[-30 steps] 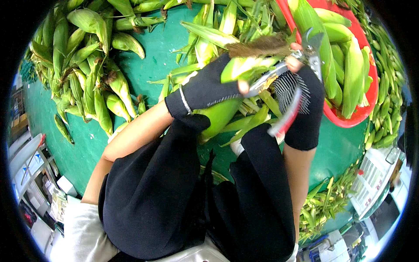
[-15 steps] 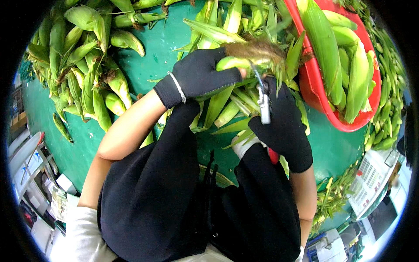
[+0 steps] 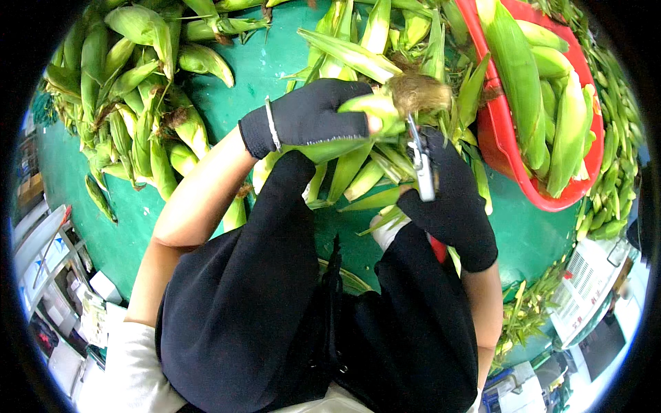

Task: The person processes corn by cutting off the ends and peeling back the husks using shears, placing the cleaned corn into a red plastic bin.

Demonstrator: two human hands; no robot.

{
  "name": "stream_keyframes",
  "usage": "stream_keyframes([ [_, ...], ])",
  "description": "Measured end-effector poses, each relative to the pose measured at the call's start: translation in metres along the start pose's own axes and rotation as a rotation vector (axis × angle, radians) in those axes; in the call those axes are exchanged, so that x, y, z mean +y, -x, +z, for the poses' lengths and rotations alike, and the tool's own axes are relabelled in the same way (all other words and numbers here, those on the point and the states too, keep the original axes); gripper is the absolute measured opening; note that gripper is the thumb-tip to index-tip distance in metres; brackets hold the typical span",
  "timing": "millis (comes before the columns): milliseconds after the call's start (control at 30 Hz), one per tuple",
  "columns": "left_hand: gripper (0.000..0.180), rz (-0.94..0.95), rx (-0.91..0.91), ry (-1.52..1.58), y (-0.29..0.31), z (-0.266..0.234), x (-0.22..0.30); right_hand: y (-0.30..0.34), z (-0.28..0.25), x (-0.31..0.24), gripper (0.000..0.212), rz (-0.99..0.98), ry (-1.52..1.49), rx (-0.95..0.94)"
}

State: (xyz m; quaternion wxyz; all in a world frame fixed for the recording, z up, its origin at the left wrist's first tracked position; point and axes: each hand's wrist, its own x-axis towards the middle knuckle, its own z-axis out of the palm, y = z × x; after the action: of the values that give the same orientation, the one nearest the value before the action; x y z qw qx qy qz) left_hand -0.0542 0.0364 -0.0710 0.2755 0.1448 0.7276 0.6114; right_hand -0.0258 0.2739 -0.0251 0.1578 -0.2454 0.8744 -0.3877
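Note:
My left hand [image 3: 310, 118], in a black fingerless glove with a white band at the wrist, is closed around a green-husked ear of corn [image 3: 323, 149]. Its brown silk tuft [image 3: 421, 93] points right, away from that hand. Pruning shears [image 3: 422, 165] with a silver metal body and a bit of red handle are gripped in my right hand [image 3: 451, 196], also gloved in black. The blade tips reach up to the ear's silk end, just under the tuft. Whether they touch it I cannot tell. My right fingers are partly hidden behind the shears.
Loose husks and leaves [image 3: 365, 175] litter the green floor [image 3: 231, 113] before me. A pile of unhusked corn [image 3: 138, 89] lies at the left. At the right stands a red basin [image 3: 487, 131] holding corn ears [image 3: 571, 131], with many more ears [image 3: 609, 165] heaped beyond it.
My left hand has shifted slightly and turned the ear, so more husk shows below it. The silk tuft has moved right, and the shear blades no longer cross the ear's side.

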Motion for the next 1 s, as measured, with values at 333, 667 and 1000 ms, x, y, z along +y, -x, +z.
stream_keyframes([
  [333, 0.030, 0.359, 0.515, -0.523, 0.005, -0.058, -0.061, -0.004, -0.007, 0.022, 0.054, 0.167, 0.069, 0.018],
  [667, 0.040, 0.392, 0.504, -0.394, -0.011, 0.018, -0.044, -0.037, 0.032, 0.009, 0.038, -0.069, 0.150, 0.191],
  [1000, 0.044, 0.554, 0.507, -0.558, -0.009, 0.023, -0.028, -0.028, 0.031, -0.021, 0.048, 0.252, 0.217, 0.082],
])
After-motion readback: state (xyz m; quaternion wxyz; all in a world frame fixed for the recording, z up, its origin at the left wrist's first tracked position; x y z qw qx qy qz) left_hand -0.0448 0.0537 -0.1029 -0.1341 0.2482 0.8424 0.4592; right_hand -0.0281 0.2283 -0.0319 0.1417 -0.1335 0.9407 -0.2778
